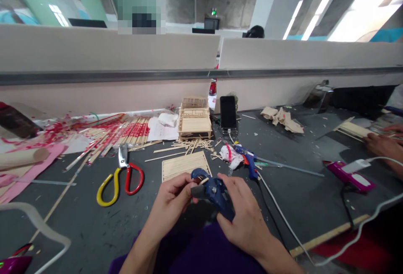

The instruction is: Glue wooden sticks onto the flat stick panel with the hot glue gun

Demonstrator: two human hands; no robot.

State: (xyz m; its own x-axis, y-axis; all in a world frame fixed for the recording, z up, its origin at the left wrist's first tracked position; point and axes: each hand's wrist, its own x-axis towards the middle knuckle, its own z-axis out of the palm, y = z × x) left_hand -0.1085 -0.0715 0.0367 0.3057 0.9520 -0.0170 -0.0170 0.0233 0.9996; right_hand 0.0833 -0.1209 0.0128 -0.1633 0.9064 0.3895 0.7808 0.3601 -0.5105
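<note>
My right hand (pixel 242 211) is wrapped round the handles of a blue hand cutter (pixel 220 196), held low over the table's front edge. A short, thin wooden stick (pixel 204 181) lies across its jaws. My left hand (pixel 176 200) pinches at the jaw end, fingers closed; the stick's far end is hidden there. Just beyond my hands lies a flat panel of wooden sticks (pixel 184 165). Behind it stands a small wooden model (pixel 195 121), with loose cut sticks (pixel 195 144) scattered at its foot.
Scissors with yellow and red handles (pixel 124 173) lie left, below bundled sticks (pixel 126 133). A phone (pixel 228 112) stands at the back. A blue glue gun (pixel 250 163) with a cord lies right, beyond it a magenta power strip (pixel 351 176). Another person's hand (pixel 382 148) holds a stick panel far right.
</note>
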